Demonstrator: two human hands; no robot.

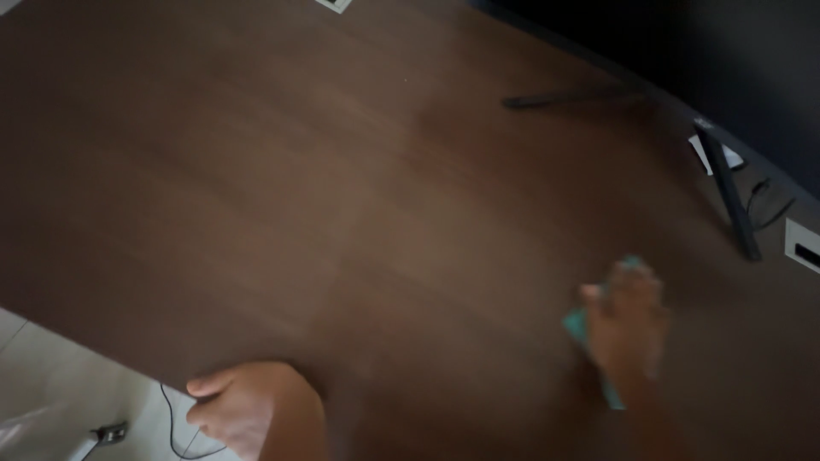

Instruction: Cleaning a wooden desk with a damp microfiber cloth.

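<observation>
right hand (pixel 628 329) flat on teal cloth (pixel 579 328), wiping dark counter (pixel 342 188). left hand (pixel 239 408) curled over counter edge. tip imo: even pressure, overlapping strokes, avoid monitor stand leg (pixel 730 201).

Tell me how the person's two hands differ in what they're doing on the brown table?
The right hand lies flat on a teal cloth, well in on the wooden table; the left hand holds no cloth and grips the table's near edge. The right hand is motion-blurred; the left hand looks sharper. Both are bare and touch the same table.
</observation>
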